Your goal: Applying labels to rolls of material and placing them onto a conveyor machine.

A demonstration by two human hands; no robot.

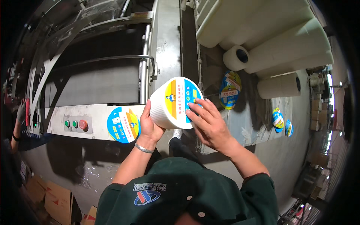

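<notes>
A white roll [165, 108] with a round yellow, white and blue label on its end sits between my two hands at the middle of the view. My left hand [149, 125] grips its left side from below; a metal bracelet circles that wrist. My right hand [207, 122] lies flat over the label face, fingers spread and pressing on it. Another round label [123, 125] is stuck on the grey machine panel just left of my left hand.
A conveyor machine [97, 82] with green and red buttons [75, 124] stands on the left. Long white rolls [270, 33] pile up at the upper right, with loose round labels [229, 90] on the grey surface below. Another person's gloved hand [20, 112] shows at the far left. Cardboard boxes [56, 197] lie lower left.
</notes>
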